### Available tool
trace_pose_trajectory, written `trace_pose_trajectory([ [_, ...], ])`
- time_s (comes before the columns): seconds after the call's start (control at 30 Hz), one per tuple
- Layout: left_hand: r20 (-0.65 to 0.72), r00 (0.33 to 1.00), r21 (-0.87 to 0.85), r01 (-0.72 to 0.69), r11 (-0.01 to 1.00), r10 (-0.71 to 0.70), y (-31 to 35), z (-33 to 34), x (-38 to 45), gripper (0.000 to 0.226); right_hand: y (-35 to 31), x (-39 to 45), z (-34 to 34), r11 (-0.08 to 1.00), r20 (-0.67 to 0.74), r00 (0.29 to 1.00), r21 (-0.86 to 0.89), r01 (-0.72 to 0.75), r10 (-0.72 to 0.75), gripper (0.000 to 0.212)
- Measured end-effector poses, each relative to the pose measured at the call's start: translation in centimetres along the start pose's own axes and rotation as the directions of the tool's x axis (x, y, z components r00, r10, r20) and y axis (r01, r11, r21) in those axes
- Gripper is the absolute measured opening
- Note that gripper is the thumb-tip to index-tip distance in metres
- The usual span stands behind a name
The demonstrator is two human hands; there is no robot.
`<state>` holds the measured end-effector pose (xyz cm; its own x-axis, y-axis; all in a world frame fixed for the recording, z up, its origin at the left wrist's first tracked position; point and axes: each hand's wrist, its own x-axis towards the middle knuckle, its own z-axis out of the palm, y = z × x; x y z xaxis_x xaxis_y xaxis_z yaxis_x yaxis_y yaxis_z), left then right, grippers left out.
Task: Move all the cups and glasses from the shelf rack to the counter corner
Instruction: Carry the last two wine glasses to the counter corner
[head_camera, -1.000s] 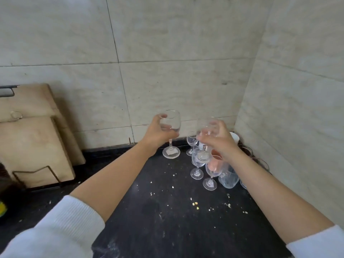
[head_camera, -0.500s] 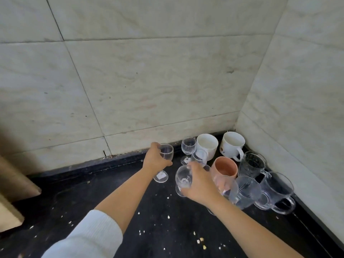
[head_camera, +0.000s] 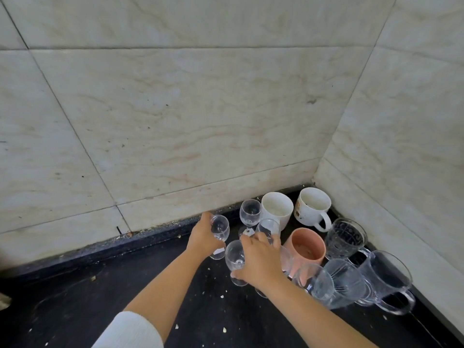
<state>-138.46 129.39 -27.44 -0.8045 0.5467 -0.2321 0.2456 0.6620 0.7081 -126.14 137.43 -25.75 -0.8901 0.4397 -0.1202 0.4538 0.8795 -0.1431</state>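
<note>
My left hand (head_camera: 202,238) grips a small clear wine glass (head_camera: 221,228) whose foot rests on the black counter (head_camera: 75,305). My right hand (head_camera: 261,259) is closed on a second wine glass (head_camera: 234,256), also down at the counter. Both stand at the left edge of a cluster in the corner: another wine glass (head_camera: 250,212), two white mugs (head_camera: 277,208) (head_camera: 313,205), a pink cup (head_camera: 307,246), a patterned glass (head_camera: 346,237) and clear glass mugs (head_camera: 384,280). The shelf rack is out of view.
Tiled walls meet at the corner behind the cluster. Crumbs lie scattered on the counter. Bare counter stretches to the left and toward me.
The view has swung right and down toward the corner. Both hands have lowered their wine glasses to the counter beside the cluster.
</note>
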Motion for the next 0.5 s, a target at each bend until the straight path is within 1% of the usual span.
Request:
trace_pose_trajectory([
  [0.17,0.049,0.999,0.0,0.007,1.0,-0.007,-0.5,0.0,0.1,0.069,0.1,0.0,0.1,0.999,0.014,0.999,-0.005,-0.037,0.037,0.076],
  [0.27,0.115,0.993,0.074,0.015,0.997,-0.024,-0.3,-0.3,-0.2,0.075,0.1,-0.3,0.1,0.998,0.014,0.999,-0.031,-0.05,0.05,0.075],
  [0.33,0.119,0.993,0.112,0.001,0.994,-0.015,-0.1,-0.6,-0.7,0.08,0.2,-0.5,0.0,0.997,0.022,0.998,-0.044,-0.062,0.063,0.075],
  [0.4,0.05,0.998,0.185,-0.057,0.981,0.048,0.2,-0.8,-1.5,0.078,0.2,-0.8,-0.3,0.997,0.053,0.997,-0.054,-0.053,0.056,0.079],
  [0.47,-0.049,0.989,0.289,-0.12,0.95,0.14,0.6,-1.0,-2.7,0.068,0.6,-1.1,-0.9,0.998,0.078,0.996,-0.054,-0.031,0.035,0.081],
  [0.5,-0.078,0.976,0.337,-0.168,0.927,0.205,1.0,-1.0,-3.4,0.063,0.9,-1.4,-1.5,0.999,0.075,0.997,-0.031,-0.015,0.017,0.079],
])
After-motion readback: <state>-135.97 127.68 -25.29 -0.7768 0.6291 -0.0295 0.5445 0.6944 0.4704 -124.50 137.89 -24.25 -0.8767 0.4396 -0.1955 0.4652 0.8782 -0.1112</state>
